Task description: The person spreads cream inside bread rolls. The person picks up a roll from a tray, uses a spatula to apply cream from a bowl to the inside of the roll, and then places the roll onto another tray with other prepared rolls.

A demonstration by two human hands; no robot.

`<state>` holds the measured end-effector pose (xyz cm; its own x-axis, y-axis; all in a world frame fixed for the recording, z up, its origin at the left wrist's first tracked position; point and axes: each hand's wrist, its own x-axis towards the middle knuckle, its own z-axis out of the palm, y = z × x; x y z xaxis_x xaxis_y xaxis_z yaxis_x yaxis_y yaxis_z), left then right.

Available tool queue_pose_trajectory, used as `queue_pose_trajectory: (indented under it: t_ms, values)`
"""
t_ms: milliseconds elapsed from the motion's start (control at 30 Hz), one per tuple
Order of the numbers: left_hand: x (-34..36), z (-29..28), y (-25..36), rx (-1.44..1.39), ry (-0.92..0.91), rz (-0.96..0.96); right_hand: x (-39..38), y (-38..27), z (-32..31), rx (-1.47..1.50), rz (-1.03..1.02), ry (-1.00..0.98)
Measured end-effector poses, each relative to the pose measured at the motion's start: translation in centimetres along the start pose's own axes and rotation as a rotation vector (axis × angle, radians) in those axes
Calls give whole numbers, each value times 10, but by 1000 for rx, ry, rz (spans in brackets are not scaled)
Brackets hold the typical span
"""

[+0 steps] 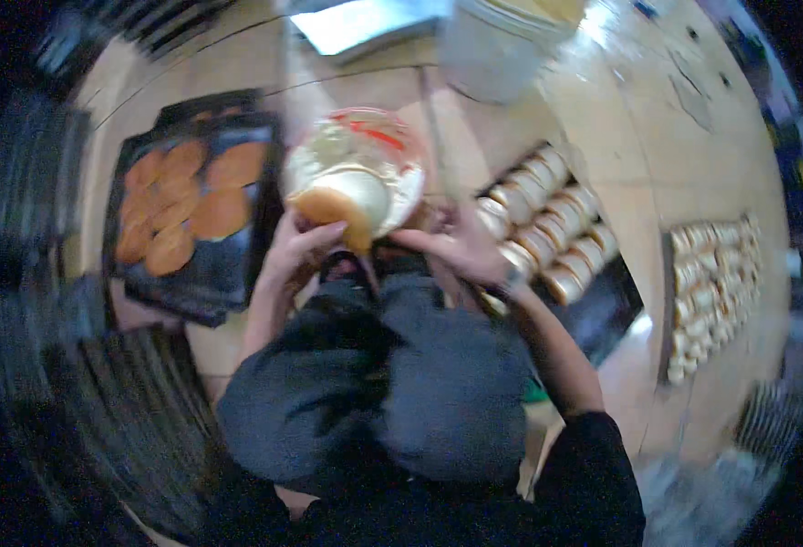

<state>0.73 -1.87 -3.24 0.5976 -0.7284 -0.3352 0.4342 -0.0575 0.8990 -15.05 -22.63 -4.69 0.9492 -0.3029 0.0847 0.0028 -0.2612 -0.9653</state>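
Between my knees, a bowl [412, 196] with a red patch inside holds pale cream. Over its near side, my left hand [294, 251] is closed on the edge of a thin round brown cake [333, 208], which curves downward. Smooth white cream [357, 187] covers its upper face. To the right, my right hand [470, 248] is closed, its thumb pointing toward the cake; motion blur hides what its fingers hold. Close beside that hand, a dark tray [593, 314] bears rows of brown rolls with cream [547, 223].
On the left lies a dark tray [214, 305] of flat brown cake rounds [178, 201]. Stacks of dark trays [119, 410] line the left side. A whitish bucket [479, 59] stands ahead on the tiled floor [602, 137]. Another tray of small rolls [713, 292] is far right.
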Motion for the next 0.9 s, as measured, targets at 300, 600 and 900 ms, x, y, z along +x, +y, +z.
queue_pose_trajectory:
  t_ms: [300, 600, 900]
  values:
    - [10, 39, -19, 42, -338, 61, -67, -8, -38, -520, -74, 351]
    - [1, -351, -71, -94, 941, 52, -248, 104, -122, -832, 433, 504]
    - [-28, -408, -89, -140, 1025, -234, -264, 168, -104, -973, 565, 529]
